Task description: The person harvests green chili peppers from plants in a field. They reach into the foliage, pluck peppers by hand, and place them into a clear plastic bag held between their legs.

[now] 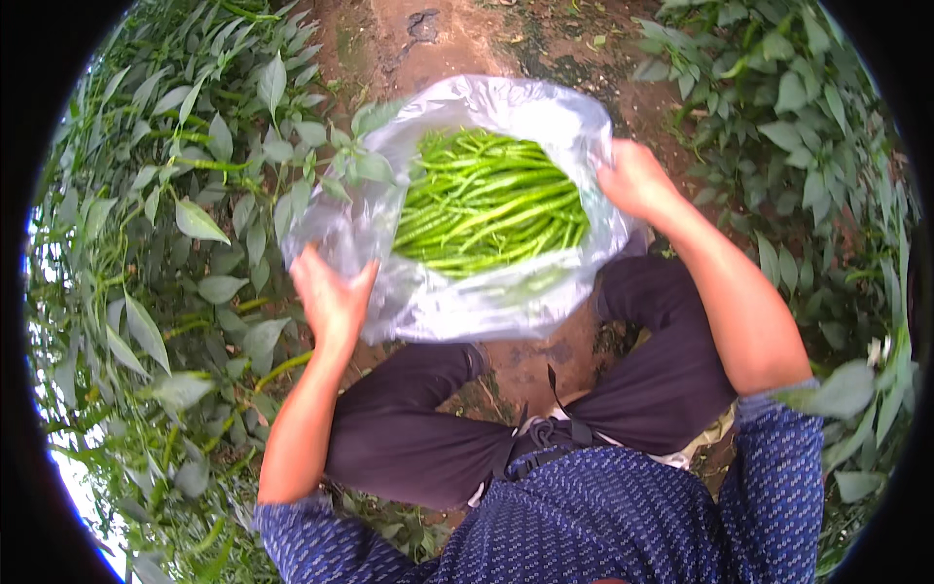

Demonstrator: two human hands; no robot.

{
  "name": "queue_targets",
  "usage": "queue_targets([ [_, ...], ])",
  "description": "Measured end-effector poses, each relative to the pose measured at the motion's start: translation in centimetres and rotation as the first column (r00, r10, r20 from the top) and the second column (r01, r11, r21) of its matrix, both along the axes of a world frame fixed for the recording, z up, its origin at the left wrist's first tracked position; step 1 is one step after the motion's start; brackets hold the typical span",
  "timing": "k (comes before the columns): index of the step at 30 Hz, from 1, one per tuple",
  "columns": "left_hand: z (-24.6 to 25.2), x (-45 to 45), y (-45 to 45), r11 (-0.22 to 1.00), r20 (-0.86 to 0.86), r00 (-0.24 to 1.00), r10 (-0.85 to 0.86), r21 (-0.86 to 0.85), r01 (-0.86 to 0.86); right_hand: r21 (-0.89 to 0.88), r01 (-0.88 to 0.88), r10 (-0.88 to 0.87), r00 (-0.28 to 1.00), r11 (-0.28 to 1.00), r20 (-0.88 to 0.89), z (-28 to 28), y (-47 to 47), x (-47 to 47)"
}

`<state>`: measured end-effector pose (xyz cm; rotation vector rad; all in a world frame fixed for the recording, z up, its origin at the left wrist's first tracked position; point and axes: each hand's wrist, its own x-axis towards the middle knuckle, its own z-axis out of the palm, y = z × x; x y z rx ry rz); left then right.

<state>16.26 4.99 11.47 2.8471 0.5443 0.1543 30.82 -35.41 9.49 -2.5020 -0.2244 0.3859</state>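
Observation:
A wide-mouthed clear plastic bag [467, 314] stands before my knees, filled with long green chilli peppers [496, 204]. The peppers lie mostly side by side in a thick heap. My right hand [633, 179] grips the bag's rim at its far right side, fingers closed on the film. On the near left side, my left hand [332, 292] is at the plastic, thumb spread from the fingers. Its fingertips are partly blurred against the film, so how firmly they pinch it is unclear.
Leafy pepper plants [197, 212] crowd the left, some leaves overhanging the bag's left rim. More pepper plants [803, 131] line the right. A bare soil path [474, 44] runs between the rows. My bent legs in dark trousers [423, 423] flank the near side of the bag.

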Motion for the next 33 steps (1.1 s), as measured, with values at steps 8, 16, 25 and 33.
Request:
queue_targets([
  [8,-0.1,1.6,4.9,0.401,-0.57,0.805,0.167,-0.706,-0.583,-0.284,-0.27,0.234,0.96,0.92,-0.156,5.9,1.9,-1.3],
  [16,-3.5,8.4,5.3,0.564,-0.542,0.839,0.037,-0.682,-0.466,-0.178,-0.428,0.337,0.858,0.886,-0.388,5.5,2.3,3.5],
  [25,-3.0,11.4,0.5,0.656,-0.624,0.78,-0.056,-0.612,-0.442,-0.067,-0.617,0.513,0.706,0.784,-0.489,4.4,2.8,5.9],
  [33,-13.5,10.1,3.6,0.945,-0.681,0.732,-0.02,-0.251,-0.208,-0.11,-0.279,0.237,0.926,0.954,-0.293,2.3,1.4,5.1],
])
